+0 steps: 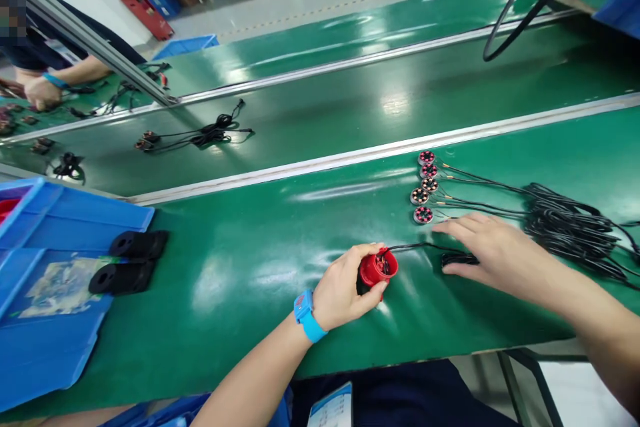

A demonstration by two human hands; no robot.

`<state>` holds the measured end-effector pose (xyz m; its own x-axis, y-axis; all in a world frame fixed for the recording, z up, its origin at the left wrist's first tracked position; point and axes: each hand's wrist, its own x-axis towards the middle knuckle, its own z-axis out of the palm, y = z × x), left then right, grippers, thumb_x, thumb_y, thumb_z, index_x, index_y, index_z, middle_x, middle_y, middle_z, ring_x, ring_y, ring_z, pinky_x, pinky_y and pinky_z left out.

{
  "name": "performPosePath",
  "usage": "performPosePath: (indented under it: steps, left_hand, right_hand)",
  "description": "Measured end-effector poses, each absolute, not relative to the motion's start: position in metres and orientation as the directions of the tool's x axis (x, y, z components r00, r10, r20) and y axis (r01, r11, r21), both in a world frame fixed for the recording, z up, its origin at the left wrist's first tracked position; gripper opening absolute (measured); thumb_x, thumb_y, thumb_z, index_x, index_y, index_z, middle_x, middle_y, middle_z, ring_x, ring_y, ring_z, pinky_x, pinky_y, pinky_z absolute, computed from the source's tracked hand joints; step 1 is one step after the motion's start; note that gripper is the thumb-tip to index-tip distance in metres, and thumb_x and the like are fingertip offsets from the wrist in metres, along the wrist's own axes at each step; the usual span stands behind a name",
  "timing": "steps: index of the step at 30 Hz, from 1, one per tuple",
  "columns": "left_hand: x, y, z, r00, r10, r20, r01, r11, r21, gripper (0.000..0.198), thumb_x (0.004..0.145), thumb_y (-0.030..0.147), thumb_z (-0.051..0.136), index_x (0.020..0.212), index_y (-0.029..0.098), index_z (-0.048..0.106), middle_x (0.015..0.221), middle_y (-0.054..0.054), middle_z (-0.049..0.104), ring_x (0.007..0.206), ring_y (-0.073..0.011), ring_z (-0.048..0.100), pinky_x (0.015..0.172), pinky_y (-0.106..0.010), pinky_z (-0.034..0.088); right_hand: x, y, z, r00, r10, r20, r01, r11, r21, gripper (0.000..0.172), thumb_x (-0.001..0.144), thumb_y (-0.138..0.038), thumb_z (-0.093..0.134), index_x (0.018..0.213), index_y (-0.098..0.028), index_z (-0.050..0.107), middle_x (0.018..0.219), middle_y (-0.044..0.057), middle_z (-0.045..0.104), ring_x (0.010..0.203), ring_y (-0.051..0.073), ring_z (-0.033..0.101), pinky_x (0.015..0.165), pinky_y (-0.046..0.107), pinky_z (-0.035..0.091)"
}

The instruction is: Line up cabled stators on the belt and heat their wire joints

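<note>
Red housing [369, 273] held over the green bench [230, 320]
The left hand [340, 290] curls round it; to its right, the right hand [500, 255] spreads thumb and fingers about a black cable bundle [459, 259], contact unclear.

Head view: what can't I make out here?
In the head view:
Red cup: left side covered by the left hand; its floor hidden by the parts inside.
Black cable: partly behind the right hand; whether they touch is unclear.
Blue bin: contents mostly cut off by the left edge.
Badge: print too small, lower part cut off by the bottom edge.
</note>
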<state>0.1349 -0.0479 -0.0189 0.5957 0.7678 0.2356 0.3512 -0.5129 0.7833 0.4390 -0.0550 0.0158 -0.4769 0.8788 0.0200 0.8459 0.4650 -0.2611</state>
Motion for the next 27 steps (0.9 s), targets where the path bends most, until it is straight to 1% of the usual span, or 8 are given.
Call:
performPosePath:
  steps: [2, 8, 11, 14, 16, 17, 22, 27]
  left_hand:
    - [0.135, -0.047, -0.02, 0.62, 0.746, 0.244, 0.368, -0.551, 0.749, 0.052, 0.086, 0.025, 0.066, 0.132, 0.02, 0.042, 0.131, -0.013, 0.06, 0.124, -0.0256, 0.057, 0.102, -0.043, 0.052]
    - [0.143, -0.043, -0.026, 0.592, 0.777, 0.214, 0.405, -0.516, 0.754, 0.04, 0.093, 0.028, 0.059, 0.13, 0.021, 0.046, 0.128, -0.012, 0.057, 0.118, -0.0227, 0.058, 0.098, -0.041, 0.053]
    - [0.148, -0.042, -0.028, 0.573, 0.798, 0.188, 0.427, -0.486, 0.763, 0.039, 0.097, 0.031, 0.055, 0.133, 0.022, 0.043, 0.131, -0.011, 0.056, 0.119, -0.0218, 0.057, 0.094, -0.038, 0.055]
    - [0.152, -0.044, -0.03, 0.616, 0.766, 0.186, 0.439, -0.53, 0.726, 0.051, 0.095, 0.037, 0.058, 0.14, 0.023, 0.037, 0.141, -0.013, 0.048, 0.13, -0.0251, 0.05, 0.104, -0.045, 0.05]
    - [0.155, -0.047, -0.031, 0.647, 0.738, 0.191, 0.45, -0.572, 0.686, 0.059, 0.093, 0.039, 0.061, 0.143, 0.023, 0.033, 0.146, -0.015, 0.043, 0.135, -0.0277, 0.045, 0.109, -0.05, 0.045]
    - [0.156, -0.048, -0.032, 0.652, 0.732, 0.196, 0.456, -0.586, 0.67, 0.061, 0.093, 0.04, 0.062, 0.144, 0.023, 0.033, 0.147, -0.015, 0.041, 0.136, -0.0284, 0.044, 0.11, -0.051, 0.045]
    - [0.155, -0.054, -0.038, 0.628, 0.734, 0.257, 0.474, -0.623, 0.622, 0.061, 0.094, 0.039, 0.061, 0.145, 0.023, 0.031, 0.146, -0.017, 0.042, 0.136, -0.0285, 0.045, 0.109, -0.05, 0.047]
    - [0.151, -0.055, -0.044, 0.646, 0.698, 0.309, 0.485, -0.689, 0.539, 0.06, 0.095, 0.039, 0.059, 0.146, 0.022, 0.032, 0.144, -0.017, 0.045, 0.133, -0.0286, 0.048, 0.105, -0.049, 0.049]
  right_hand:
    - [0.461, -0.076, 0.006, -0.401, 0.916, 0.02, 0.901, 0.398, -0.173, 0.04, 0.091, -0.044, 0.057, 0.124, -0.022, 0.06, 0.114, 0.01, 0.066, 0.1, 0.033, 0.062, 0.081, 0.048, 0.052]
    - [0.513, -0.132, -0.007, -0.208, 0.978, 0.037, 0.969, 0.211, -0.127, 0.023, 0.096, -0.031, 0.044, 0.107, -0.026, 0.062, 0.096, 0.01, 0.067, 0.085, 0.03, 0.066, 0.074, 0.046, 0.055]
    - [0.533, -0.139, 0.002, -0.141, 0.989, 0.046, 0.99, 0.142, -0.011, 0.022, 0.093, -0.034, 0.052, 0.112, -0.026, 0.059, 0.113, 0.016, 0.064, 0.101, 0.036, 0.062, 0.083, 0.051, 0.052]
    - [0.552, -0.127, 0.007, -0.06, 0.988, 0.143, 0.989, 0.04, 0.14, 0.065, 0.086, -0.047, 0.068, 0.14, -0.021, 0.043, 0.153, 0.022, 0.032, 0.138, 0.044, 0.033, 0.105, 0.058, 0.037]
    - [0.566, -0.113, 0.003, -0.046, 0.993, 0.113, 0.99, 0.029, 0.14, 0.093, 0.081, -0.056, 0.071, 0.153, -0.018, 0.026, 0.161, 0.022, 0.011, 0.146, 0.045, 0.013, 0.111, 0.06, 0.029]
    - [0.573, -0.106, -0.001, -0.046, 0.996, 0.074, 0.993, 0.037, 0.112, 0.099, 0.08, -0.061, 0.071, 0.156, -0.019, 0.021, 0.161, 0.022, 0.009, 0.146, 0.045, 0.011, 0.111, 0.061, 0.029]
    - [0.599, -0.083, -0.019, -0.069, 0.997, 0.015, 0.996, 0.07, -0.05, 0.078, 0.085, -0.069, 0.056, 0.15, -0.03, 0.038, 0.152, 0.014, 0.035, 0.134, 0.039, 0.041, 0.104, 0.057, 0.04]
    - [0.636, -0.068, -0.022, 0.002, 0.999, 0.047, 0.999, 0.0, -0.042, 0.07, 0.09, -0.069, 0.045, 0.147, -0.028, 0.043, 0.148, 0.014, 0.041, 0.125, 0.039, 0.048, 0.097, 0.055, 0.044]
